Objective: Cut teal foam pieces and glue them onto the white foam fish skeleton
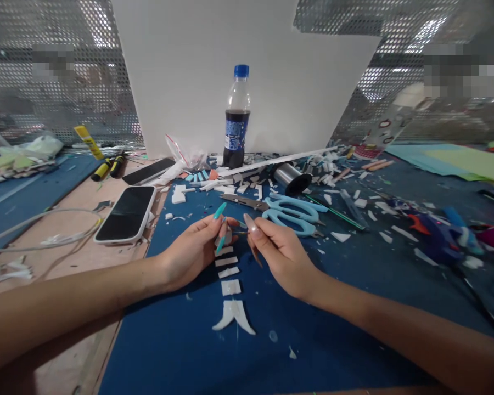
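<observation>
My left hand (193,249) and my right hand (278,252) meet over a blue mat (321,329), fingertips pinched together around a small white foam piece (227,237) and what looks like a thin wire between them. Below the hands lies a column of small white foam strips (227,266), ending in a fishtail-shaped piece (233,318). Just beyond my right hand lie blue-handled scissors (290,211).
A cola bottle (236,118) stands before a white board (247,71). A phone (127,214) lies left on the wooden table, with a cable (37,219) beside it. A wire spool (290,178), foam scraps, markers (107,167) and a blue glue gun (440,233) surround the mat.
</observation>
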Demonstrator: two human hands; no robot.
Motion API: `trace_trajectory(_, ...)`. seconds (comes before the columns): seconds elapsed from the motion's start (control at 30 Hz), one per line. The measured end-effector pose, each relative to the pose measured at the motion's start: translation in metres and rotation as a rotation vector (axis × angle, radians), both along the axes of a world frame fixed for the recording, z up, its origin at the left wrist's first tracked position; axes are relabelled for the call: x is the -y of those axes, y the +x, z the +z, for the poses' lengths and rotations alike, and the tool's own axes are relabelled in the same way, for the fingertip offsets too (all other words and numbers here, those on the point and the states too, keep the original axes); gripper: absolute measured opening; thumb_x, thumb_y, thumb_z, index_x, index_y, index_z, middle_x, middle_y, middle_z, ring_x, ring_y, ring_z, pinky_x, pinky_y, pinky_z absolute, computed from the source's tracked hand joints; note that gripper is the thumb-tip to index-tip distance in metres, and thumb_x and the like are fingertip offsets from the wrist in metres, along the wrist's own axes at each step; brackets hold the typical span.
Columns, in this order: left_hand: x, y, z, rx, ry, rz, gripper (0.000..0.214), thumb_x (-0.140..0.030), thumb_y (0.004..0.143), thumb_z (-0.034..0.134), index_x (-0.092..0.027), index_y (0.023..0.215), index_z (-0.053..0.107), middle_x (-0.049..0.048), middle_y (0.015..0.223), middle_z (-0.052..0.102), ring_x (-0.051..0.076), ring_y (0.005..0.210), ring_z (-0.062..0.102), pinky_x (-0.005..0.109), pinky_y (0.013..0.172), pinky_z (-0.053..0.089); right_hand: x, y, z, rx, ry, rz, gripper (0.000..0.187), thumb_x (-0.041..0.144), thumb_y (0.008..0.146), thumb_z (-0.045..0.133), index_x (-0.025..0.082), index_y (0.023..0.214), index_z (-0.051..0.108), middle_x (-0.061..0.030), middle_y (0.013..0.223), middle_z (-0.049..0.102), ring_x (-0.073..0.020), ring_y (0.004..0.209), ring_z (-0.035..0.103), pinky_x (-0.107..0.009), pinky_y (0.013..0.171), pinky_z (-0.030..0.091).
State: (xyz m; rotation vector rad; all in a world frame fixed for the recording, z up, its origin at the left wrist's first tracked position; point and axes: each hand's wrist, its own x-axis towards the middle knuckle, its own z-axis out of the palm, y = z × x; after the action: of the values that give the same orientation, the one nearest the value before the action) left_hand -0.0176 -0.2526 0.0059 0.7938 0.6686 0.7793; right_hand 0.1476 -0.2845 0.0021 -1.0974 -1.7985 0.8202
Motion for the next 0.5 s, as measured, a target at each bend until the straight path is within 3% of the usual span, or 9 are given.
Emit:
trace_trajectory(0.13, -0.0025, -0.0018, -0.0029, -0.032, 0.052, -0.068, 0.032, -0.028, 0.083, 0.055, -0.014, 0.056, 0.05, -0.0022, 0.061, 0.043, 0.008, 0.063, 0.044, 0.017, 0.067, 0.041, -0.0005, -0.0007, 0.0004, 0.044, 0.055, -0.031, 0.036, 0.031, 0.093, 0.034, 0.019, 0.059, 0.037, 0.0034, 0.052, 0.041, -0.0083, 0.046, 0.04, -0.024, 0.048, 0.032)
trace_trajectory(0.4, -0.0085, -0.0073, -0.0004, -0.16, 0.08, -0.259, 0.027, -0.032, 0.082, 0.056, -0.014, 0.063, 0.048, -0.0038, 0.059, 0.039, 0.005, 0.049, 0.03, 0.016, 0.046, 0.025, 0.001, -0.0003, 0.0008, 0.294, 0.309, -0.136, 0.034, 0.023, 0.092, 0.036, 0.02, 0.059, 0.027, 0.0037, 0.055, 0.031, -0.0093, 0.05, 0.035, -0.025, 0.05, 0.028)
trace_trajectory(0.5, -0.0083, -0.0078, 0.0018, -0.18, 0.104, -0.328, 0.029, -0.035, 0.081, 0.056, -0.015, 0.062, 0.048, -0.0032, 0.059, 0.041, 0.005, 0.048, 0.029, 0.017, 0.044, 0.022, 0.001, -0.0005, 0.0011, 0.297, 0.306, -0.123, 0.034, 0.024, 0.092, 0.035, 0.02, 0.06, 0.026, 0.0041, 0.055, 0.03, -0.0091, 0.05, 0.035, -0.025, 0.051, 0.029)
